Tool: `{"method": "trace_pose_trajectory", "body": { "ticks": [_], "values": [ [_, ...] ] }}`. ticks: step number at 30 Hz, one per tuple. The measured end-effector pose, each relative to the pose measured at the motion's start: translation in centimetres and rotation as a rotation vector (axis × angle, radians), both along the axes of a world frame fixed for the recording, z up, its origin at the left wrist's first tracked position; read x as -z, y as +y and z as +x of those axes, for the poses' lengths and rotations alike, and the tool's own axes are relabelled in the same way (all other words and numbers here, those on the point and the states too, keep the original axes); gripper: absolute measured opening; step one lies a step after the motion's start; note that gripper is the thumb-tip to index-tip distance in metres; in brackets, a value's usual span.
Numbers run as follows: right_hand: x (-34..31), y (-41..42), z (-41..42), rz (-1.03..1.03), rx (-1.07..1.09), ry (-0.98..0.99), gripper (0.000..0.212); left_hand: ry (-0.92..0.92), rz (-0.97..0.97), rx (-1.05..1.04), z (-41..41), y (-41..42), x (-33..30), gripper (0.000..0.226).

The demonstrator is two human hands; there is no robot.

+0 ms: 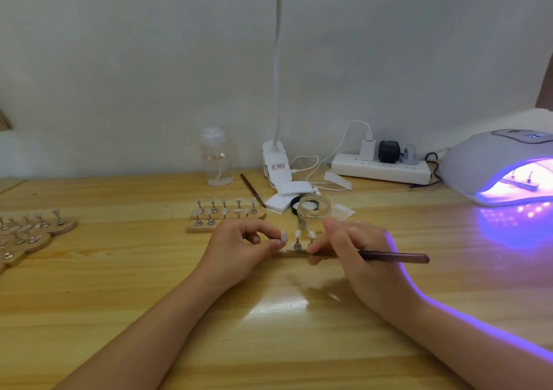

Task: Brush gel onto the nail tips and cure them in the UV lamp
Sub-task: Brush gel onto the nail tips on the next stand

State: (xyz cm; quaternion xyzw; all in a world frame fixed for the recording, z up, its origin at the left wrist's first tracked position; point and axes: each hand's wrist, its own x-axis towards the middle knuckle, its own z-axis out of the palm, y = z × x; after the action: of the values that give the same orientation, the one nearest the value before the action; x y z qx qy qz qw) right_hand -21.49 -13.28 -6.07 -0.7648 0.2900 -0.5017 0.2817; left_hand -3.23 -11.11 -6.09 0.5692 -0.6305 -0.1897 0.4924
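**Tip pinched on the left, brush lying crosswise on the right**

We have our left hand (242, 247) curled near the middle of the table (119, 285), thumb and forefinger pinching one nail tip (283, 237) on its stand. Our right hand (356, 249) grips the brush (395, 257), fingers wrapped round the shaft. The brush's long axis runs almost level, left to right, parallel to the near edge of the table: the handle end points toward the right edge, and the bristle end is hidden under our fingers, aimed at the pinched tip. So the tip lies just left of the working end, and we judge that the coming stroke needs only a short reach leftward by the right hand while the left steadies the stand.

Between the hands we count two more tips on stands on a small wooden strip (294, 253), so three in this group. Just behind them stands one glass jar (314, 210), open. Farther back, toward the centre, is a second holder (227, 214) with roughly nine or ten tips; we cannot count exactly. A third set (30, 234) sits at the left edge, blurred. One UV lamp (490, 162), lit violet, stands at the far right corner with another strip inside; the number of tips in it is unclear.
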Motion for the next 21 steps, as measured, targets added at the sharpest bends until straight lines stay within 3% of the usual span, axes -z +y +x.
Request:
{"method": "trace_pose_trajectory", "body": {
  "ticks": [11,15,18,21],
  "values": [
    [-0.03,-0.23,0.05,-0.048,0.047,0.104,0.040,-0.012,0.003,0.013,-0.03,0.11,-0.11,0.024],
    [0.00,0.07,0.13,0.004,0.000,-0.004,0.039,-0.003,0.005,0.005,-0.17,0.30,-0.28,0.023],
    [-0.19,-0.13,0.08,-0.058,0.032,0.063,0.031,-0.010,0.010,0.004,-0.14,0.28,-0.29,0.020],
    [-0.03,-0.09,0.16,-0.001,-0.028,0.020,0.038,-0.008,0.015,-0.004,-0.13,0.31,-0.25,0.017]
  ]
}}
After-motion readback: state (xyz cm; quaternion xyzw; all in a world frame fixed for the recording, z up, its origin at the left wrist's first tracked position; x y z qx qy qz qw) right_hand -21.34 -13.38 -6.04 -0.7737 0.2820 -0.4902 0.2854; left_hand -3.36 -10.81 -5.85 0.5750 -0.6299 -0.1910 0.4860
